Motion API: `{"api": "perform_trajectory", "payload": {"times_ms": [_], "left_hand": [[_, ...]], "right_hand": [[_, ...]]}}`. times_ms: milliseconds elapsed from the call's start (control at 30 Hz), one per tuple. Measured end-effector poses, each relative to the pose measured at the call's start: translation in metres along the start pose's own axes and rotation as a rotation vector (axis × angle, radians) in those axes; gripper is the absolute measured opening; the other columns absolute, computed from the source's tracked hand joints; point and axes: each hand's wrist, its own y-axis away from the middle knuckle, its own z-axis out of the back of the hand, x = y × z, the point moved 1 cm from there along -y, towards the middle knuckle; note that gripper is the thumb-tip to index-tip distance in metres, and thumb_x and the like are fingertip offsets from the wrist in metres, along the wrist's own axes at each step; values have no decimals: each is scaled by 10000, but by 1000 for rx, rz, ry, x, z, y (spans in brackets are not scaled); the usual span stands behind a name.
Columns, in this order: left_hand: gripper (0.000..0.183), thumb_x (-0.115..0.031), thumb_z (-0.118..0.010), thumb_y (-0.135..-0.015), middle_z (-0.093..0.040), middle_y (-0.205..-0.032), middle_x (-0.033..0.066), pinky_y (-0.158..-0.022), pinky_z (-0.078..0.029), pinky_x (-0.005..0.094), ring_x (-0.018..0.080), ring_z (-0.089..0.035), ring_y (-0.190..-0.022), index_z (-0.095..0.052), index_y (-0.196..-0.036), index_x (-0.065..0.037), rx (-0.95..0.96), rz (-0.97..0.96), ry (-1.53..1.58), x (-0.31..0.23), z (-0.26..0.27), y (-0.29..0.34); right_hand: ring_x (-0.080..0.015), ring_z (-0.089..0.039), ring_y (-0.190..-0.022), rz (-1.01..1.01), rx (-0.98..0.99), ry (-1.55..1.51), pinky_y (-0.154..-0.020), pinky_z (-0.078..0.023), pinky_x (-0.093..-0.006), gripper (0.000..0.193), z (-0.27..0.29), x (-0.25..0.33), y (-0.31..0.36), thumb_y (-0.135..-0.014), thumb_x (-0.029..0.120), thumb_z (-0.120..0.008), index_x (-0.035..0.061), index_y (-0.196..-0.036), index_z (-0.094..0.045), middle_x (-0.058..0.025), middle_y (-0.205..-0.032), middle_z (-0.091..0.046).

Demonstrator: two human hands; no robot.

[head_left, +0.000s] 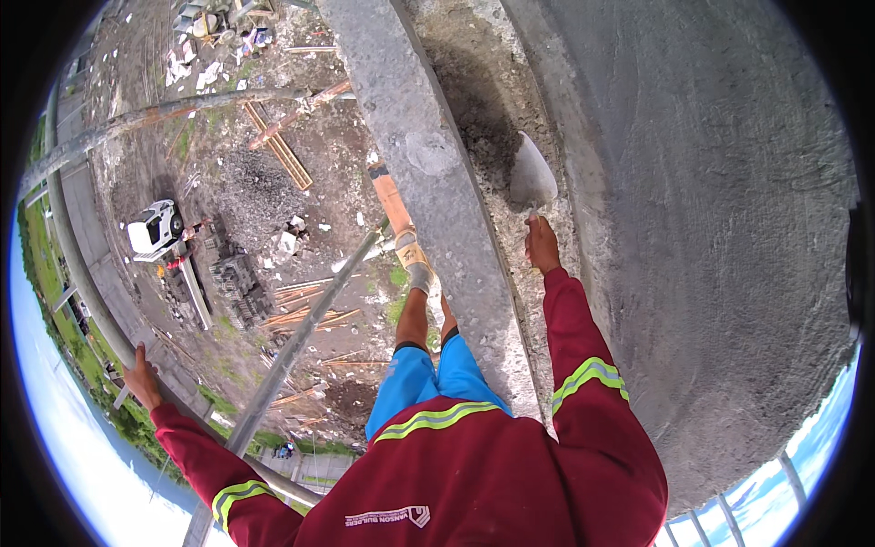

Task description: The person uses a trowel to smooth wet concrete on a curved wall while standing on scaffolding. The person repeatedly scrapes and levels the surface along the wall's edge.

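Lower left of frame: left hand (143,378) closed around scaffold pipe (91,294). Upper centre: pale concrete ledge (392,100). Just right of it, rough recess (465,23) with dark, lumpy mortar (483,128); apparently unsmoothed, so probably the part left to do. Right of centre, upper half: trowel (532,173) over recess, blade contact unclear, handle in right hand's (541,242) closed grip. Far right: grey wall (711,228), broadly coated, seemingly mostly done.

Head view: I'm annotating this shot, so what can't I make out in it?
All in the head view:
- Trowel: its handle, mostly covered by the right hand.
- Grey plastered surface: its far right extent, cut off by the dark lens rim.
- Debris heap, upper left: individual pieces, too small to identify.
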Motion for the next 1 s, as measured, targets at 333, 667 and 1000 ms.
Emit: {"api": "perform_trajectory", "payload": {"times_ms": [333, 667, 1000], "left_hand": [[476, -387, -706, -802, -486, -592, 29, -442, -381, 273, 117, -460, -470, -589, -1010, 26, 12, 0, 52, -5, 2, 5], [466, -389, -704, -801, -484, -588, 27, -448, -388, 275, 118, -468, -474, -591, -985, 24, 13, 3, 45, -6, 1, 5], [516, -421, -719, -767, -499, -591, 39, -473, -426, 295, 144, -480, -476, -583, -967, 34, 11, 24, 43, -12, 4, 10]], "right_hand": [[-353, -619, -594, 102, -61, 179, -571, -476, -457, 443, -38, 10, -5, -992, 438, -376, 17, -1004, -512, -196, -653, -600], [-465, -577, -1013, 274, 43, 431, -866, -448, -488, 569, -29, 66, -56, -978, 488, -360, -27, -1135, -546, -320, -1030, -615], [-131, -435, -446, 57, 355, 122, -410, -377, -308, 515, -9, 101, -85, -948, 570, -408, 68, -917, -519, -21, -555, -406]]}}
